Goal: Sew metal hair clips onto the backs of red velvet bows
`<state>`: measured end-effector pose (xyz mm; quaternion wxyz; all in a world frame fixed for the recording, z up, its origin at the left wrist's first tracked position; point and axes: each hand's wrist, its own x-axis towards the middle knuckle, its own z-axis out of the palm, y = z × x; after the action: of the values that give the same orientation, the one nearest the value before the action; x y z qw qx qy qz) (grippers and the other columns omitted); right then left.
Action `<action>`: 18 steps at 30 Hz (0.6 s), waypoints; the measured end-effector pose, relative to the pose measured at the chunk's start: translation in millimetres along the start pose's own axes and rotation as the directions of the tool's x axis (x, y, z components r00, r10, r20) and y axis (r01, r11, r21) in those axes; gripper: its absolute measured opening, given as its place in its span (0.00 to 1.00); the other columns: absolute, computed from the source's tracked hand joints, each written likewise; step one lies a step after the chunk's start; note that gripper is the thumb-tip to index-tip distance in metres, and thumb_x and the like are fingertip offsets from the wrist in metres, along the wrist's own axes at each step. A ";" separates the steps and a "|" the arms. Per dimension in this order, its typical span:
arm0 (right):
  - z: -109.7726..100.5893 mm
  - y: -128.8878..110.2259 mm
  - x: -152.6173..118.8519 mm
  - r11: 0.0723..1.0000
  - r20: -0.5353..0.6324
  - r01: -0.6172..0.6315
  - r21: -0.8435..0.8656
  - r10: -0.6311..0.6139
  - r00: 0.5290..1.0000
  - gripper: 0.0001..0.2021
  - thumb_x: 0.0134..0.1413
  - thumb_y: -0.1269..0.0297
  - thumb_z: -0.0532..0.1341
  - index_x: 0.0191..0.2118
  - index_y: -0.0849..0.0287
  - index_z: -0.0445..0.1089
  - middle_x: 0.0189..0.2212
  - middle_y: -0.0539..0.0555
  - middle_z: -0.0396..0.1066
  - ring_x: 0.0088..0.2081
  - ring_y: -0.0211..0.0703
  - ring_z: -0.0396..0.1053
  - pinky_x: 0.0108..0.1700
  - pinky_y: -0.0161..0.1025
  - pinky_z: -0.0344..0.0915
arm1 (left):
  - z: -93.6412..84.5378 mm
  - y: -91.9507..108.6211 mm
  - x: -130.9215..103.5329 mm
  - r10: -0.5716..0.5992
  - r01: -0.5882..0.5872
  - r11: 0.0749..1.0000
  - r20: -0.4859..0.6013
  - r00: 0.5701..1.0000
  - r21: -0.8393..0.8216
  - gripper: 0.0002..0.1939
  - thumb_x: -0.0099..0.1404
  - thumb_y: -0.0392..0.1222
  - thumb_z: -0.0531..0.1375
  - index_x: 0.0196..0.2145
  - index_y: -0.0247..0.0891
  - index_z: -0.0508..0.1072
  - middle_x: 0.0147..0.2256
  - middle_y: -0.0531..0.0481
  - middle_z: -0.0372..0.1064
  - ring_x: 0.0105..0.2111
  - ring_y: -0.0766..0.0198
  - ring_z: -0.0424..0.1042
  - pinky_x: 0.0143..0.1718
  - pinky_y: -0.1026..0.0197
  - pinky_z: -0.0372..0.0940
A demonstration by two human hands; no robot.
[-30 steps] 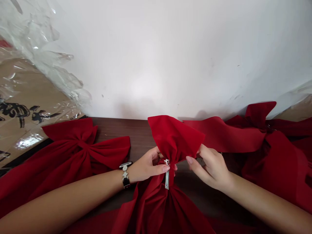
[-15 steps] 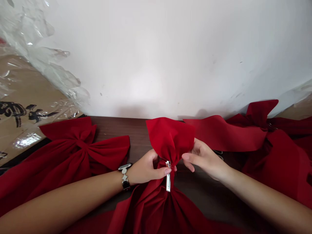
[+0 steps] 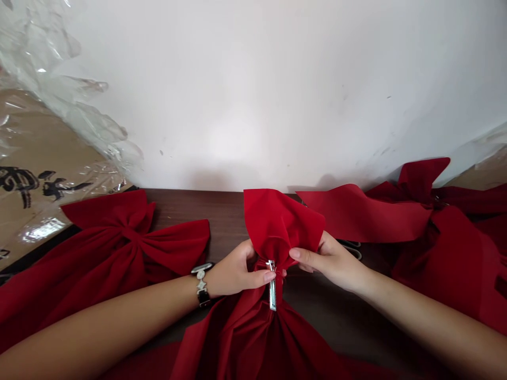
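Observation:
A large red fabric bow is between my hands, its back turned up, its long tails spreading toward me. A silver metal hair clip lies lengthwise over the gathered middle. My left hand grips the bow at its centre, thumb on the clip and the other fingers mostly hidden behind the cloth. At the right edge of the upper loop, my right hand pinches the fabric between thumb and fingers. A watch with a decorated band is on my left wrist.
Another red bow lies at the left on the dark wood table. More red bows and ribbon are heaped at the right. A cardboard box with clear plastic stands at the left, and a white wall rises behind.
My right hand has closed onto the edge of the bow's upper loop, its thumb now on the cloth. The loop has shifted slightly right. My left hand keeps its grip.

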<state>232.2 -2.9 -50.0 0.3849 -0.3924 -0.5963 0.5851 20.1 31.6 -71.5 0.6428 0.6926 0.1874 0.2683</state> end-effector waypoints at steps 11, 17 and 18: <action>-0.6 1.0 -2.1 0.999 0.058 -0.001 -0.040 0.003 0.998 0.17 0.57 0.50 0.60 0.31 0.59 0.60 0.22 0.45 0.51 0.23 0.32 0.48 0.24 0.32 0.48 | -0.4 0.0 -1.3 0.021 -0.024 0.997 0.046 0.999 0.072 0.12 0.61 0.41 0.60 0.41 0.32 0.67 0.36 0.42 0.75 0.35 0.62 0.74 0.36 0.62 0.68; -7.2 -1.4 0.6 1.000 0.117 0.008 -0.027 -0.005 0.993 0.18 0.60 0.51 0.57 0.28 0.59 0.56 0.20 0.44 0.49 0.22 0.31 0.46 0.24 0.32 0.46 | -0.6 -1.0 0.9 0.019 -0.020 1.000 0.045 0.999 0.011 0.13 0.61 0.39 0.59 0.43 0.32 0.66 0.36 0.42 0.75 0.36 0.62 0.75 0.39 0.61 0.69; -7.8 -2.8 1.0 1.000 0.130 0.010 -0.026 -0.007 0.991 0.18 0.60 0.51 0.58 0.27 0.59 0.56 0.19 0.44 0.49 0.21 0.31 0.47 0.24 0.33 0.46 | -0.3 -0.9 1.3 0.011 -0.011 1.000 0.051 0.999 -0.002 0.13 0.62 0.39 0.59 0.44 0.32 0.66 0.36 0.41 0.75 0.37 0.61 0.75 0.39 0.61 0.69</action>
<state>238.9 1.2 -47.0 0.3424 -0.3560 -0.6296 0.5997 21.0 32.7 -72.3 0.6465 0.6996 0.1668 0.2545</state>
